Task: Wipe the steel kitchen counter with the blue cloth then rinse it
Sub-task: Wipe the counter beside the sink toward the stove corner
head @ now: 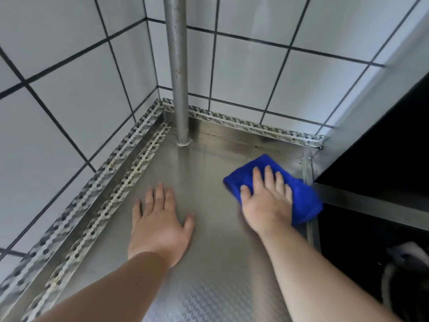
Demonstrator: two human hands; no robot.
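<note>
Right hand (267, 201) flat, fingers straight, pressing folded fluffy blue cloth (299, 196); left hand (160, 221) splayed, released, on embossed steel counter (209, 263)

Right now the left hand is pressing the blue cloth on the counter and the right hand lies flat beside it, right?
Not quite. The head view shows the right hand pressing the blue cloth on the counter; the left hand lies flat beside it.

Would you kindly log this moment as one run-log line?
phase: wiping | right hand: presses cloth flat on counter, near right edge | left hand: flat on counter | rinse: not yet
</note>
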